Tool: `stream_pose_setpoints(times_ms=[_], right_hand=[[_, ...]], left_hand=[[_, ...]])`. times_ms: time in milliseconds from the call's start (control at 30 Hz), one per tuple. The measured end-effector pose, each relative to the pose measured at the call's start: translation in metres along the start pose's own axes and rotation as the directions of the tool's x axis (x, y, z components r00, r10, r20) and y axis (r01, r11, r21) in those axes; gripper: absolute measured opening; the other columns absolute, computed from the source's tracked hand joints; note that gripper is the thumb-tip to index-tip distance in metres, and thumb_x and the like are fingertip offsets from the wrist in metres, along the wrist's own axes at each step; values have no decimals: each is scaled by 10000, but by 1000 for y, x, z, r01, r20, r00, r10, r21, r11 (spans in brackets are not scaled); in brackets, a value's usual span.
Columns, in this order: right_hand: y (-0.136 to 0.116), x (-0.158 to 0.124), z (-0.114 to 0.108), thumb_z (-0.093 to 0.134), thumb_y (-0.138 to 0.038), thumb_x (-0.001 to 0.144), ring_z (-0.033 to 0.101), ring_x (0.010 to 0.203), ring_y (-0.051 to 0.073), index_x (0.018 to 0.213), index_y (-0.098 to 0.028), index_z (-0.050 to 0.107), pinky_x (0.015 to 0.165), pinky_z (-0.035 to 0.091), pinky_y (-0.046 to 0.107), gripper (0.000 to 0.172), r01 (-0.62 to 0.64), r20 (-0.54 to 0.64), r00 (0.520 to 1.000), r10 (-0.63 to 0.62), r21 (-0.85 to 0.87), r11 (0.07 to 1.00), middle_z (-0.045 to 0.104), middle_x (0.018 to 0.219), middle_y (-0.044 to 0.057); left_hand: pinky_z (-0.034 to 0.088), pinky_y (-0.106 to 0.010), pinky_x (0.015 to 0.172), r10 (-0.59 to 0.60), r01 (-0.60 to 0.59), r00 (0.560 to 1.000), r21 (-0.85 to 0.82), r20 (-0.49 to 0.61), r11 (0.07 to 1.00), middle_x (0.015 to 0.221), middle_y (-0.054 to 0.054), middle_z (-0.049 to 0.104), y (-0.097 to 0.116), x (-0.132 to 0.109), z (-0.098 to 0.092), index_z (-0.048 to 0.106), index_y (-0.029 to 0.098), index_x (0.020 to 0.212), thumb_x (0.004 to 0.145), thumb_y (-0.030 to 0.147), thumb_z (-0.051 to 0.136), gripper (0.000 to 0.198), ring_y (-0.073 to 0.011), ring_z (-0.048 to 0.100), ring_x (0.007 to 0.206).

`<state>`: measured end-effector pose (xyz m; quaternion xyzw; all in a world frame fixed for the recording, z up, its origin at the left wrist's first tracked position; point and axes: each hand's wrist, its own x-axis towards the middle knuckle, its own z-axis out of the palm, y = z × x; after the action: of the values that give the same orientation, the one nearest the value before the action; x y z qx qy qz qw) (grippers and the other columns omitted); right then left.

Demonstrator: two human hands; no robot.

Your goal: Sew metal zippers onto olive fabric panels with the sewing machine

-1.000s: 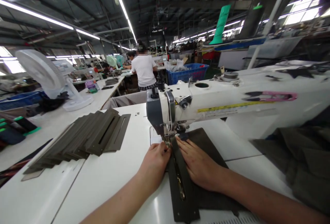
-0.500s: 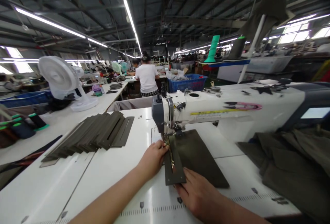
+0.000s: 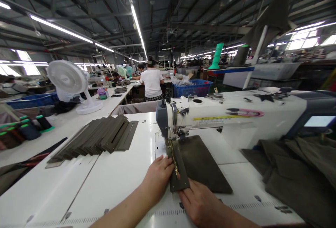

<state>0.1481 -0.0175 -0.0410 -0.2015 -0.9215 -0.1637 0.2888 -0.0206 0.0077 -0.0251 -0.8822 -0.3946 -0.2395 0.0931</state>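
A dark olive fabric panel (image 3: 202,165) with a zipper strip (image 3: 176,168) along its left edge lies under the needle of a white sewing machine (image 3: 225,116). My left hand (image 3: 157,177) rests on the table at the strip's left side, fingers curled loosely against the zipper edge. Just below the strip's near end sits my right hand (image 3: 202,203), fingers flat and touching the lower corner of the fabric. Neither hand grips anything.
A fanned stack of dark slotted strips (image 3: 102,137) lies to the left on the white table (image 3: 105,182). Olive cloth (image 3: 296,172) is heaped at the right. A white fan (image 3: 70,84) and thread cones (image 3: 34,126) stand far left. A person in a white shirt (image 3: 151,83) works beyond.
My right hand has slid back from the fabric near the needle to its near end. The left hand followed the zipper edge back a little. The view has pulled back and risen.
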Motion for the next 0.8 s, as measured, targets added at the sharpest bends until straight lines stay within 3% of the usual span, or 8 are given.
stream_pose_setpoints(times_ms=[100,200,333,500,633,800], right_hand=[[4,-1,10,396,-10,702,594,634,227,718,-91,625,592,516,331,243,-13,-60,998,12,-18,1000,624,656,116],[10,-3,26,392,0,709,596,593,200,687,-114,616,538,510,293,252,-48,-197,980,39,-42,998,632,633,94],[19,-1,41,370,-5,730,609,609,185,693,-131,610,550,516,270,273,-82,-289,955,64,-51,995,656,675,94],[28,7,43,374,-3,727,613,641,178,748,-123,622,621,521,251,276,-119,-288,951,116,7,993,664,708,92],[36,13,47,385,-8,725,600,607,189,714,-121,623,560,507,272,263,-125,-280,952,122,10,992,647,654,76],[46,19,48,412,-21,728,558,552,195,723,-99,623,474,461,298,225,-70,-148,987,65,-30,997,608,615,84]], left_hand=[[488,-411,884,32,-31,999,17,-26,999,955,-98,658,-3,4,0,615,125,909,797,85,523,150,-208,622,909],[482,-415,892,48,-47,998,31,-32,998,955,-95,654,-9,6,2,614,139,905,837,134,494,138,-204,622,905],[486,-410,887,84,-83,996,32,-37,996,947,-91,653,-19,12,6,615,144,901,859,146,458,163,-201,623,894],[524,-370,820,91,-90,993,18,-71,996,923,-97,648,-28,23,7,605,124,893,850,125,461,151,-210,613,872],[548,-331,717,34,-34,999,7,-37,999,831,-88,624,-33,29,7,601,137,878,839,154,490,119,-207,605,798],[539,-305,621,-36,36,999,-13,11,999,787,-68,586,-43,31,16,593,150,853,799,85,487,136,-192,587,716]])
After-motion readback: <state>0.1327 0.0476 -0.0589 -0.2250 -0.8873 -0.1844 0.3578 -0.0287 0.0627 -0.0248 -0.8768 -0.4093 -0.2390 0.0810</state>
